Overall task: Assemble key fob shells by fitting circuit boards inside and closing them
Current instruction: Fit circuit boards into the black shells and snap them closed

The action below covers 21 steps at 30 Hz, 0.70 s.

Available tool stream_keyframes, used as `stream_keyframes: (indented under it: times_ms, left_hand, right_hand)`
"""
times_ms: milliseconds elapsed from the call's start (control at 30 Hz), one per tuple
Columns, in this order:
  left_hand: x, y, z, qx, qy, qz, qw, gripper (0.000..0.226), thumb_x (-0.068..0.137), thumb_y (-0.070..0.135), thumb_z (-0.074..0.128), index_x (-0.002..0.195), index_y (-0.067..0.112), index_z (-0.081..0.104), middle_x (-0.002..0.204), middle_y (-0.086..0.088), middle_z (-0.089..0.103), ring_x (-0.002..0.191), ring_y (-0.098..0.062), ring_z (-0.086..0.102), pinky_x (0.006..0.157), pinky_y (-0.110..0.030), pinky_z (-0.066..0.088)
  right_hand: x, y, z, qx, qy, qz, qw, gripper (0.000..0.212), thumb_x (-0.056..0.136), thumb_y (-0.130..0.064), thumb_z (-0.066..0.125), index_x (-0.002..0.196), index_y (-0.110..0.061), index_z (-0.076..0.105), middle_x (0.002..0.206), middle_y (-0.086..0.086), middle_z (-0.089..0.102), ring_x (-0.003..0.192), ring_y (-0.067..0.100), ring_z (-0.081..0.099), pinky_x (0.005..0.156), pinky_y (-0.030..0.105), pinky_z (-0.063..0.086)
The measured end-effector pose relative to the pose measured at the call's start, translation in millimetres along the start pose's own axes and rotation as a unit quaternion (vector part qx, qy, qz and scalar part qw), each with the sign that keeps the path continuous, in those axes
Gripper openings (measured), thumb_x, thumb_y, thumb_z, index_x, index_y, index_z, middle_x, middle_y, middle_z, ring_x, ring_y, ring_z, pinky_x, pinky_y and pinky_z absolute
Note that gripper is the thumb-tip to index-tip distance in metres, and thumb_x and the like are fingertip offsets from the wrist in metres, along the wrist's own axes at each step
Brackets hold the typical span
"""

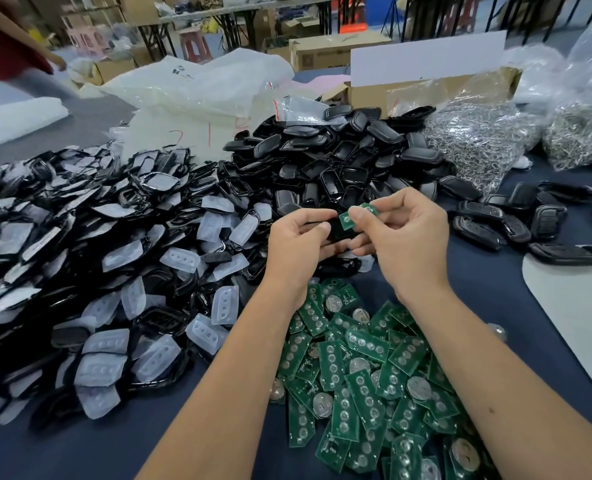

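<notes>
1. The desk (121,441) has a dark blue top that carries everything here.
2. A heap of shell fronts (80,271) with clear button pads spreads over the left half of the desk.
3. A mound of black shell backs (325,161) sits at the far middle, running on toward the right edge.
4. White plastic bags (190,81) lie behind both heaps, near the far edge.
5. A clear bag of metal rings (478,140) rests at the far right, beside a cardboard box (374,91).
6. Green boards (367,368) lie piled at the near edge, under the forearms.
7. A row of closed fobs (502,226) lies toward the right edge, near a white sheet (578,313).
8. The left hand (298,244) is held over the middle of the desk, fingers curled round a black shell (336,230).
9. The right hand (405,237) pinches a single board (358,214) between thumb and forefinger.
10. That board is tilted, its lower end touching the shell's open side; whether it is seated I cannot tell.
</notes>
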<state>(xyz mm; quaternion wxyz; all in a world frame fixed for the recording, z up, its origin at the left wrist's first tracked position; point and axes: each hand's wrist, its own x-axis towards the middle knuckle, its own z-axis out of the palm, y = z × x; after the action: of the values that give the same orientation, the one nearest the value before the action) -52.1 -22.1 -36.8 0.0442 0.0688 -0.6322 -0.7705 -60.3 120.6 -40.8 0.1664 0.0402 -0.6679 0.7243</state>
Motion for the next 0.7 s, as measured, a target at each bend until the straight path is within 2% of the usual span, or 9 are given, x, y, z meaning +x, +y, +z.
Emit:
stream_keyframes:
  times_ms: [67, 333, 433, 533, 600, 700]
  left_hand:
    - [0.1, -0.8, -0.7, 0.004, -0.002, 0.003, 1.0, 0.025, 0.102, -0.006, 0.051, 0.106, 0.003, 0.074, 0.085, -0.005, 0.078, 0.076, -0.024, 0.078, 0.073, -0.029, 0.062]
    - [1.4, -3.1, -1.9, 0.012, 0.0, 0.009, 1.0, 0.027, 0.101, -0.006, 0.052, 0.104, 0.006, 0.076, 0.099, -0.021, 0.073, 0.071, -0.021, 0.076, 0.071, -0.026, 0.061]
    - [2.0, -4.1, -1.6, 0.009, 0.005, 0.011, 1.0, 0.028, 0.1, -0.007, 0.053, 0.1, 0.006, 0.078, 0.09, -0.013, 0.069, 0.07, -0.015, 0.072, 0.074, -0.03, 0.063]
    - [2.8, -5.2, -0.9, 0.004, -0.001, 0.009, 1.0, 0.025, 0.1, -0.007, 0.055, 0.1, 0.005, 0.077, 0.082, -0.004, 0.073, 0.073, -0.017, 0.074, 0.074, -0.031, 0.063]
    - [1.6, -4.9, -0.6, 0.002, -0.013, 0.014, 1.0, 0.021, 0.099, -0.008, 0.057, 0.101, 0.004, 0.075, 0.077, 0.002, 0.076, 0.074, -0.018, 0.076, 0.073, -0.029, 0.063]
    - [0.2, -4.3, -0.5, -0.006, -0.014, 0.02, 1.0, 0.018, 0.096, -0.009, 0.063, 0.101, 0.004, 0.074, 0.085, -0.006, 0.079, 0.08, -0.023, 0.079, 0.073, -0.029, 0.063]
  right_hand:
    - [-1.6, -0.3, 1.6, -0.029, -0.006, -0.012, 0.999, 0.026, 0.086, -0.014, 0.086, 0.09, -0.006, 0.062, 0.068, 0.011, 0.073, 0.05, 0.029, 0.071, 0.046, 0.033, 0.056]
    - [-3.5, -2.9, 4.4, -0.085, -0.017, -0.032, 0.996, 0.025, 0.087, -0.014, 0.085, 0.088, -0.007, 0.06, 0.065, 0.005, 0.072, 0.044, 0.021, 0.068, 0.041, 0.027, 0.052]
    - [-3.0, -1.7, 4.5, -0.131, -0.011, -0.039, 0.991, 0.026, 0.087, -0.018, 0.086, 0.085, -0.011, 0.061, 0.064, 0.005, 0.07, 0.045, 0.02, 0.067, 0.04, 0.033, 0.053]
    - [-0.6, 1.6, 3.7, -0.207, 0.009, -0.052, 0.977, 0.027, 0.084, -0.027, 0.086, 0.08, -0.016, 0.062, 0.067, 0.004, 0.068, 0.057, 0.023, 0.068, 0.052, 0.038, 0.057]
    - [0.5, 2.8, 3.6, -0.224, 0.021, -0.055, 0.973, 0.027, 0.083, -0.03, 0.087, 0.078, -0.018, 0.063, 0.066, 0.003, 0.067, 0.06, 0.022, 0.065, 0.054, 0.033, 0.053]
    - [1.4, 3.2, 3.2, -0.226, 0.011, -0.045, 0.973, 0.027, 0.083, -0.03, 0.087, 0.077, -0.017, 0.064, 0.064, 0.0, 0.067, 0.055, 0.013, 0.061, 0.051, 0.023, 0.046]
